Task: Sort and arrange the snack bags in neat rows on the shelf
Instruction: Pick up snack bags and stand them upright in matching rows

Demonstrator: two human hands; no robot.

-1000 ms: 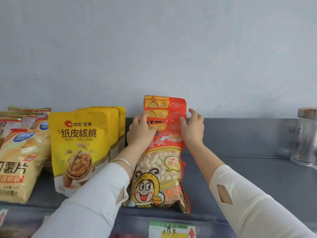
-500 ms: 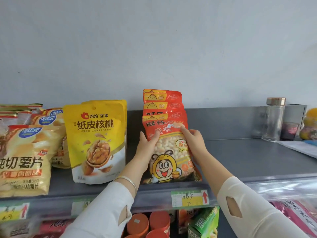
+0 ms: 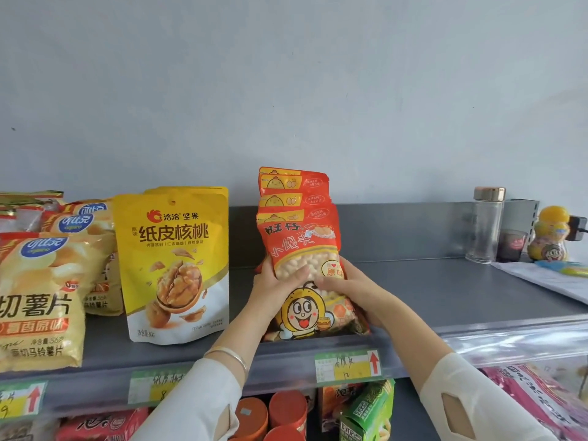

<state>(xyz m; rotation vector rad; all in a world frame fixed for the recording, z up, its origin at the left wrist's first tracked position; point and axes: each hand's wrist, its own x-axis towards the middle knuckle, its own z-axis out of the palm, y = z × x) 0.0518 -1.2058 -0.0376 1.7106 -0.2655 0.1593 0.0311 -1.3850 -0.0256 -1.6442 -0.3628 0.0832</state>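
Note:
A row of red-orange snack bags with a cartoon bee stands on the grey shelf (image 3: 445, 291). The front bee bag (image 3: 302, 313) is held from both sides: my left hand (image 3: 273, 284) grips its left edge with the thumb over the front, and my right hand (image 3: 346, 288) grips its right edge. Behind it rise the tops of several more red bags (image 3: 292, 189). To the left stand yellow walnut bags (image 3: 175, 265), then yellow potato chip bags (image 3: 35, 300) at the far left.
A bare stretch of grey shelf lies right of the red bags. At the far right stand a glass jar (image 3: 485, 224), a dark cup (image 3: 512, 246), a yellow bottle (image 3: 552, 233) and papers (image 3: 547, 278). Price labels (image 3: 346, 366) line the shelf edge; more goods sit below.
My hands slid down from the upper part of the front bee bag to its middle and closed in on its sides. The view pulled back and lower, showing more shelf.

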